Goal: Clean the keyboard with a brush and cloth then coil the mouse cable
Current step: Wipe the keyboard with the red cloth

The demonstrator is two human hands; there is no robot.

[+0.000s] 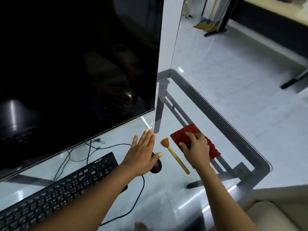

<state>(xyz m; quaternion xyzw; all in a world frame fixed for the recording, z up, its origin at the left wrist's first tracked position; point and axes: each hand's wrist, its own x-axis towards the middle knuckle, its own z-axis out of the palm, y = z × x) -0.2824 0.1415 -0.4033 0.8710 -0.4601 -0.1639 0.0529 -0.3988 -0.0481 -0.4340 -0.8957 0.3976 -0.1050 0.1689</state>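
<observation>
From the head view we see a glass table (221,117) with a dark monitor (75,64) standing at its left part. In front of the monitor lies the black keyboard (63,192), running from the lower left edge up toward the middle. Just to its right is the black mouse (156,166), partly under the left hand (143,152). That hand is flat with fingers spread and straight, gripping nothing; whether the palm truly rests on the mouse we cannot tell, since the hand covers most of it. The mouse cable (133,207) loops down from the mouse toward the near edge, uncoiled. Right of the mouse lies the brush (175,155), its orange bristles pointing away from us, with neither hand on it. Just beside it, the right hand (196,147) presses down on the red cloth (185,132), fingers curled over the fabric, which lies flat on the glass.
</observation>
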